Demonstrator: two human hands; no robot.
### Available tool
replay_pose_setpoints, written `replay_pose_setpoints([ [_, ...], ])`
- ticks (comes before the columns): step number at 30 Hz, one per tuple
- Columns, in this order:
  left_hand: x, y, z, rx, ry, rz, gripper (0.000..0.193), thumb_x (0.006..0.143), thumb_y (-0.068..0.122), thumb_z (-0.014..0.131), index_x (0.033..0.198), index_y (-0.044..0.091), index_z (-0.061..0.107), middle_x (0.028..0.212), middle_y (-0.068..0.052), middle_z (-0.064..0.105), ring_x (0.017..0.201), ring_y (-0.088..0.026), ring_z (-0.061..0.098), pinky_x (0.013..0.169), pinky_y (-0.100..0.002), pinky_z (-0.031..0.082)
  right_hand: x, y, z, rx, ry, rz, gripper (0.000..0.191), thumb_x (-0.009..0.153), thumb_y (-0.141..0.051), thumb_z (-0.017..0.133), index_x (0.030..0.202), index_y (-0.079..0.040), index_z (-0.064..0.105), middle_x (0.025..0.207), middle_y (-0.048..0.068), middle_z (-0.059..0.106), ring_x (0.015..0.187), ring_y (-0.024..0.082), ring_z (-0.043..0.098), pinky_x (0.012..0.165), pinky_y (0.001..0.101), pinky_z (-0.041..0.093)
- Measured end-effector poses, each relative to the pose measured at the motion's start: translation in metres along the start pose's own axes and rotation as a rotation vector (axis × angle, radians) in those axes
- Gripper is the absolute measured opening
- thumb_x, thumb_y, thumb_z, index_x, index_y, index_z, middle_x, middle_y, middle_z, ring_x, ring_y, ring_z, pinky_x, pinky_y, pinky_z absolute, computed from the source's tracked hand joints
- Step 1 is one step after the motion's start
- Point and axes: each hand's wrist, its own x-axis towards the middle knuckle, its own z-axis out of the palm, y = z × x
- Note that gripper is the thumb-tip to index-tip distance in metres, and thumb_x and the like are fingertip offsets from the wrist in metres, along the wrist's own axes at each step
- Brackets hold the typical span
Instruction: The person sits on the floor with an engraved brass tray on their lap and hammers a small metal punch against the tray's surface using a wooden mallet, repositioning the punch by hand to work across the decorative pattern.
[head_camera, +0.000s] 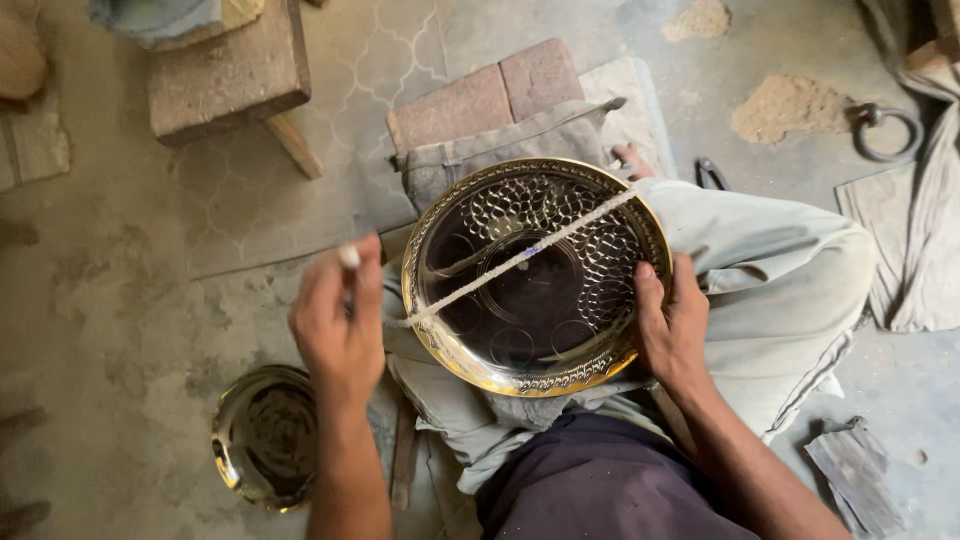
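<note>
A round brass plate (455, 345) with a hammered, dimpled pattern and engraved circles rests tilted on my lap. A white cord (520, 258) runs taut across its face from the far right rim to the near left rim. My left hand (338, 325) sits just left of the plate, fingers closed around a thin white-tipped stick (348, 257) and the cord's end. My right hand (672, 325) grips the plate's right rim, thumb on the inside edge.
A second, smaller brass dish (228, 465) lies on the concrete floor at lower left. Red bricks (485, 95) and grey cloth (500, 145) sit behind the plate. A wooden stool (228, 75) stands far left, a metal ring (885, 130) far right.
</note>
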Motion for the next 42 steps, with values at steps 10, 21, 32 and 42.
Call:
replay_pose_setpoints([
  [10, -0.112, 0.003, 0.028, -0.488, -0.100, -0.453, 0.023, 0.097, 0.007, 0.071, 0.117, -0.004, 0.064, 0.092, -0.010, 0.074, 0.082, -0.013, 0.076, 0.070, -0.026, 0.066, -0.041, 0.046, -0.064, -0.115, 0.018, 0.013, 0.015, 0.115, -0.016, 0.066, 0.122, -0.002, 0.065, 0.101, 0.014, 0.074, 0.093, 0.019, 0.070, 0.086, 0.0301, 0.057],
  [21, -0.106, 0.046, 0.119, -0.625, -0.314, -0.351, 0.031, 0.094, 0.004, 0.077, 0.117, -0.002, 0.057, 0.095, -0.005, 0.069, 0.082, -0.008, 0.069, 0.065, -0.022, 0.059, -0.116, 0.071, -0.074, -1.021, -0.467, 0.288, 0.089, 0.074, -0.046, 0.080, 0.150, -0.014, 0.046, 0.114, 0.023, 0.062, 0.098, 0.041, 0.065, 0.075, 0.0484, 0.056],
  [32, -0.113, 0.045, 0.161, -0.566, -0.328, -0.296, 0.028, 0.099, 0.016, 0.072, 0.114, -0.002, 0.056, 0.090, -0.005, 0.070, 0.072, -0.010, 0.070, 0.058, -0.023, 0.055, -0.056, 0.004, -0.172, -0.435, -0.255, 0.257, 0.071, 0.091, -0.033, 0.072, 0.141, 0.004, 0.037, 0.113, 0.028, 0.059, 0.105, 0.030, 0.066, 0.084, 0.0399, 0.059],
  [42, -0.120, 0.039, 0.166, -0.523, -0.327, -0.266, 0.029, 0.099, 0.025, 0.075, 0.107, 0.000, 0.061, 0.085, -0.005, 0.070, 0.070, -0.010, 0.069, 0.055, -0.024, 0.053, 0.052, -0.127, -0.085, -1.012, -0.442, -0.540, 0.049, 0.085, -0.009, 0.069, 0.132, -0.004, 0.060, 0.098, 0.013, 0.068, 0.089, 0.029, 0.067, 0.076, 0.0406, 0.055],
])
